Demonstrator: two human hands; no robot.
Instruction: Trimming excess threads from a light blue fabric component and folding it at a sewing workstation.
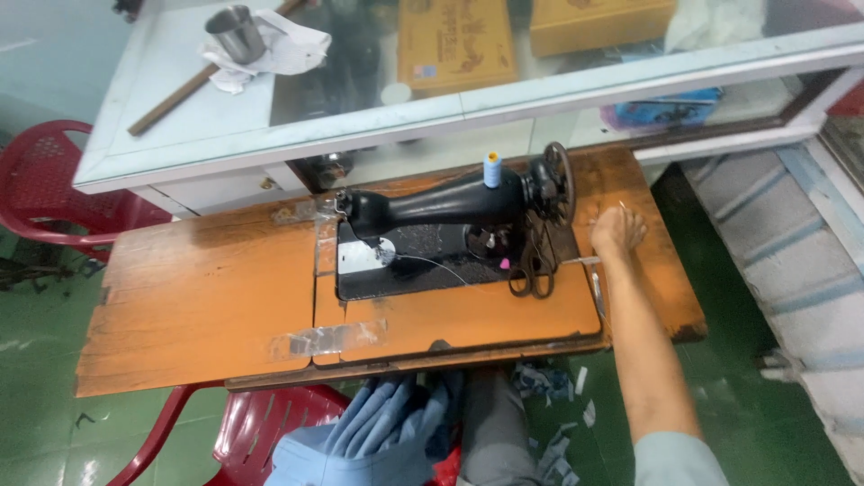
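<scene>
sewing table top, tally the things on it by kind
sewing machine: 1
thread spool: 1
scissors: 1
clear tape patches: 2
right hand: 1
total: 6

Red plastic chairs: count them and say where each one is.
2. One red chair stands at the far left beside the wooden sewing table; the other red chair is at the table's near edge. More may be hidden.
</scene>
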